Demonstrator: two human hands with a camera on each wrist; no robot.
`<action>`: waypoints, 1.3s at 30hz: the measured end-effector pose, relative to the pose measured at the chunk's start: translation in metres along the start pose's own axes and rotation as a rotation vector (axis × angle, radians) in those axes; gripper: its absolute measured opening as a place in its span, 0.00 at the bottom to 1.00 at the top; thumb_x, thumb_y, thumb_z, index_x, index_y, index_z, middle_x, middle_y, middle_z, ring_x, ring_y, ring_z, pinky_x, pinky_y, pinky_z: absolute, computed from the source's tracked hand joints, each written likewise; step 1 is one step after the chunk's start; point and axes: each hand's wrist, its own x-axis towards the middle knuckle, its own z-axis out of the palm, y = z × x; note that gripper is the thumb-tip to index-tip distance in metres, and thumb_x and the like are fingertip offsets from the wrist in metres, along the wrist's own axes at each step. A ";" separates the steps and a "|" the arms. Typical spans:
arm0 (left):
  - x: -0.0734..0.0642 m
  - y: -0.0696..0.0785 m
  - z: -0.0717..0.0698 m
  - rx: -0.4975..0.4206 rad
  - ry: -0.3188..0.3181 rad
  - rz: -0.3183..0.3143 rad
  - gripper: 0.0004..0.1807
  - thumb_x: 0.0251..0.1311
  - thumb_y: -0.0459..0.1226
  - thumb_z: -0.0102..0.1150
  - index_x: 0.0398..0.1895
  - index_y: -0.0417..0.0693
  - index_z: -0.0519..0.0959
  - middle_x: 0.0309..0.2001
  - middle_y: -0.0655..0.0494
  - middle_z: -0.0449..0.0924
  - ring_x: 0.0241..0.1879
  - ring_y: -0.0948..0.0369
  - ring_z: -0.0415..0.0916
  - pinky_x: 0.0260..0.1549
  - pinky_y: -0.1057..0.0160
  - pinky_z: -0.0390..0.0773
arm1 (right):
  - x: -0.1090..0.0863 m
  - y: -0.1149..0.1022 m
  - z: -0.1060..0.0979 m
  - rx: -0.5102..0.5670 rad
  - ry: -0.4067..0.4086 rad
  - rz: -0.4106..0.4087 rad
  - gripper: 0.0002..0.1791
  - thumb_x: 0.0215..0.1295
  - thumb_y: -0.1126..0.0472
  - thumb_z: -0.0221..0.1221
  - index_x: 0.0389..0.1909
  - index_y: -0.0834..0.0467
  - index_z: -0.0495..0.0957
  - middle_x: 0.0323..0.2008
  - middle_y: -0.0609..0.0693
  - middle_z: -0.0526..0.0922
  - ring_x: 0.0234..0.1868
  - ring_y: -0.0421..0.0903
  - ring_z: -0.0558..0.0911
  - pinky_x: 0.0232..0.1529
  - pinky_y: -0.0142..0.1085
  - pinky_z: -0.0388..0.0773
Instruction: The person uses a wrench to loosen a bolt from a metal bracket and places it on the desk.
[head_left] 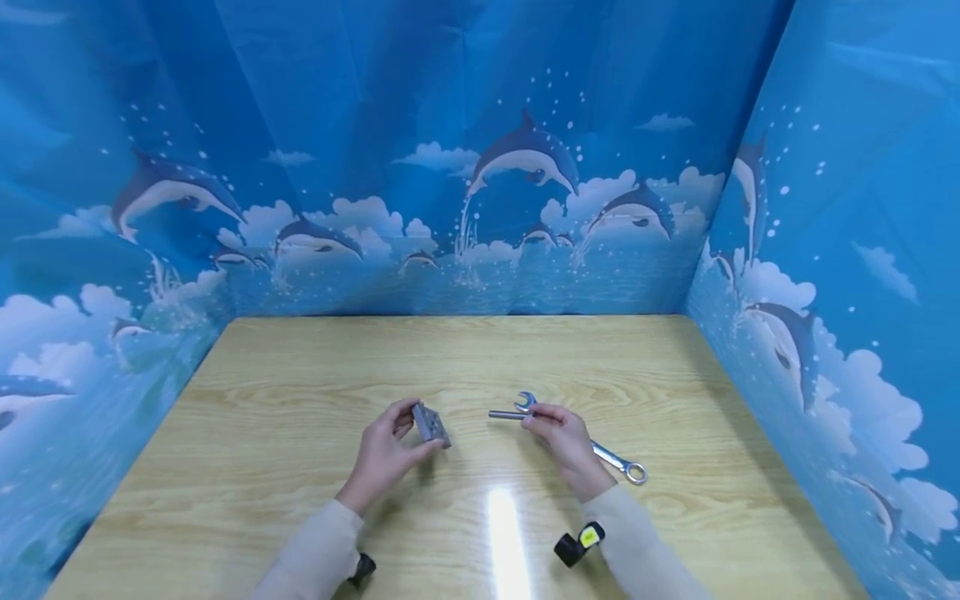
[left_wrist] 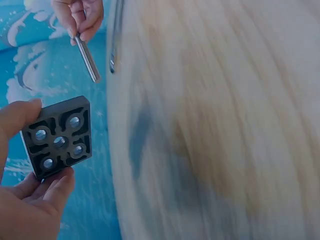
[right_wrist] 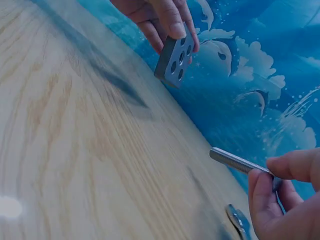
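Observation:
My left hand (head_left: pixel 384 454) grips a small square metal plate (left_wrist: pixel 57 137) by its opposite edges, thumb on one side and fingers on the other. Several round holes, one at the centre, pierce the plate, and its face turns toward the right hand. Between thumb and fingertips my right hand (head_left: pixel 564 442) pinches a threaded metal rod (right_wrist: pixel 239 161), whose free end points left at the plate. A gap separates rod and plate. Both are held above the table. Beneath the right hand lies a combination wrench (head_left: pixel 618 461), its middle hidden by that hand.
The wood-grain table (head_left: pixel 300 358) stretches out under both hands. Behind it and along the sides hang blue curtains (head_left: pixel 375 167) printed with dolphins. A bright light reflection falls on the table between the forearms. Black camera mounts sit at both wrists.

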 end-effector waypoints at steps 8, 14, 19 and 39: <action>0.008 -0.022 -0.011 0.020 -0.017 -0.139 0.43 0.42 0.33 0.76 0.63 0.36 0.65 0.59 0.36 0.71 0.60 0.43 0.70 0.59 0.58 0.74 | 0.008 0.016 0.019 0.067 -0.021 0.034 0.24 0.59 0.74 0.59 0.57 0.75 0.68 0.58 0.67 0.71 0.40 0.38 0.81 0.50 0.30 0.81; 0.014 -0.032 -0.022 0.175 -0.026 -0.169 0.44 0.42 0.35 0.76 0.64 0.35 0.64 0.59 0.33 0.71 0.60 0.41 0.69 0.61 0.49 0.72 | 0.015 0.025 0.035 -0.024 -0.027 -0.017 0.22 0.59 0.73 0.61 0.54 0.74 0.72 0.52 0.65 0.77 0.40 0.40 0.81 0.49 0.31 0.82; 0.021 -0.040 -0.032 0.362 -0.029 -0.191 0.44 0.40 0.38 0.77 0.62 0.33 0.66 0.60 0.32 0.69 0.61 0.40 0.66 0.64 0.42 0.66 | 0.025 0.028 0.047 -0.344 -0.057 -0.097 0.16 0.55 0.69 0.66 0.46 0.68 0.79 0.36 0.56 0.83 0.34 0.40 0.80 0.38 0.28 0.83; 0.031 -0.042 -0.033 0.514 -0.102 -0.114 0.38 0.42 0.38 0.76 0.56 0.29 0.70 0.56 0.33 0.69 0.54 0.43 0.68 0.59 0.43 0.71 | 0.034 0.018 0.059 -0.877 -0.155 -0.372 0.11 0.51 0.66 0.70 0.36 0.63 0.84 0.29 0.51 0.84 0.30 0.43 0.81 0.35 0.33 0.83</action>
